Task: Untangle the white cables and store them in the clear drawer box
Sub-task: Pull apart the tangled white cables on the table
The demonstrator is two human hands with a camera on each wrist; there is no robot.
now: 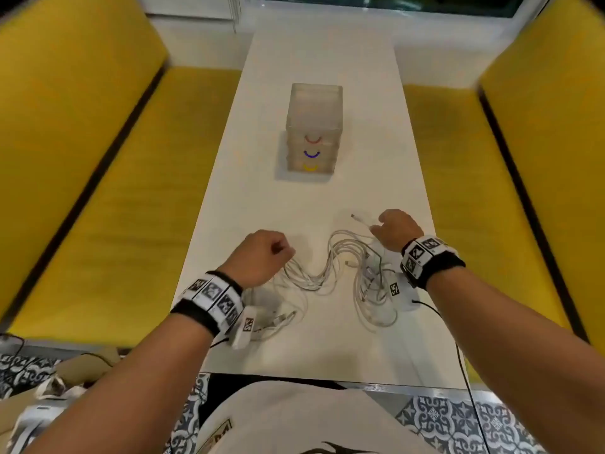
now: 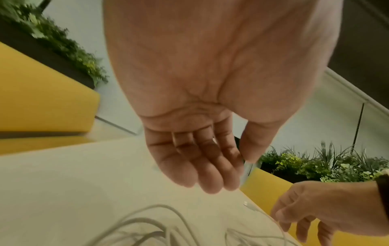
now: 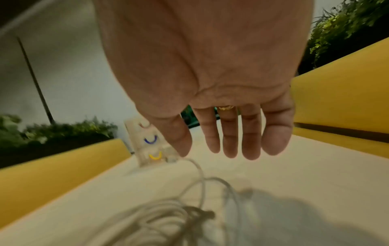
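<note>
White cables (image 1: 340, 267) are lying tangled on the surface (image 1: 320, 198), limp and light. I'm hovering both relaxed, empty grips, left hand (image 1: 262, 257) and right hand (image 1: 397, 229); I'd pinch near a plug.

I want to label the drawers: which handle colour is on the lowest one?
The yellow handle marks the lowest drawer of the clear drawer box; blue sits above it, red topmost.

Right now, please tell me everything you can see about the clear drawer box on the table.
The clear drawer box looks like translucent, frosted plastic and stands upright on the white table, beyond the tangled white cables. It holds three stacked drawers, each with a curved handle: red on top, blue in the middle, yellow at the bottom. All drawers appear closed. Nothing touches it; both hands are nearer the camera, by the cables.
</note>
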